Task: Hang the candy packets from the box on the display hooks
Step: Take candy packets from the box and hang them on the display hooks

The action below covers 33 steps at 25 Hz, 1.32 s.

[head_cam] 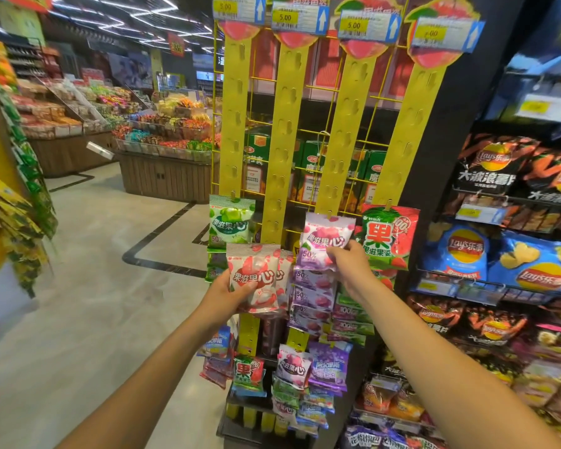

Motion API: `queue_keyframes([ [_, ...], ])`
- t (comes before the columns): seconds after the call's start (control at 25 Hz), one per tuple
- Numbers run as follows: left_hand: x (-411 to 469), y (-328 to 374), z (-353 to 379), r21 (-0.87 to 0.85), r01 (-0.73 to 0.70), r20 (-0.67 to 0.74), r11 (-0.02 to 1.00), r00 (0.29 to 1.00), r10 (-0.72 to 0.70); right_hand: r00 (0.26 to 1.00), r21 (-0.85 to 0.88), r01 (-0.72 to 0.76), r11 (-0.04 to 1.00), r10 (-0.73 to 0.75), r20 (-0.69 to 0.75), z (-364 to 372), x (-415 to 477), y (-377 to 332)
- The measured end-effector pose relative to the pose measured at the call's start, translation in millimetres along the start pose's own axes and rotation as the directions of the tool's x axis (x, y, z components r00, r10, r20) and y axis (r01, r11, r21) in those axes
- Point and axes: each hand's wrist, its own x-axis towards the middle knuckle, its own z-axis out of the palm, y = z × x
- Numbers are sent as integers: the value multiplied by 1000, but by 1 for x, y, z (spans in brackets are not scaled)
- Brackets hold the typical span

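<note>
Yellow hanging strips (280, 137) are seen running down a wire grid (308, 102), four side by side, each topped by a price tag (300, 18); most of their upper tabs are bare; a red-and-white candy packet (255, 280) is clasped in the left hand (230, 291), thumb laid across its front, with at least one more packet tucked behind it; a purple packet (324, 243) is pinched at its right edge by the right hand (348, 262) and is held up against the third strip, its top edge level with a tab there, though whether it is hooked cannot be told; below it a column of purple packets (311, 301) is already hung; a green packet (230, 222) is hung on the leftmost strip and a watermelon packet (391, 236) on the rightmost; further candy packets (305, 374) are clustered lower down the rack; crisp bags (499, 257) are stacked on shelves to the right; no box is shown in view.
</note>
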Motion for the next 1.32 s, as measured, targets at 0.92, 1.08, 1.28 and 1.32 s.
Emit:
queue_keyframes([
  [0.92,11,-42,7,85,86,46,993,995,-90,978,-64,-136,989,144,152,7,-41,89],
  [1.08,20,-41,14,107,105,-7,989,995,-104,952,-158,-16,987,63,299,29,-54,79],
  [1.28,37,-14,21,-68,115,-118,991,985,-122,957,-45,40,998,-25,288,47,-52,57],
  [1.32,41,-8,20,-76,95,-144,993,984,-105,960,-5,42,999,-39,279,49,-50,51],
])
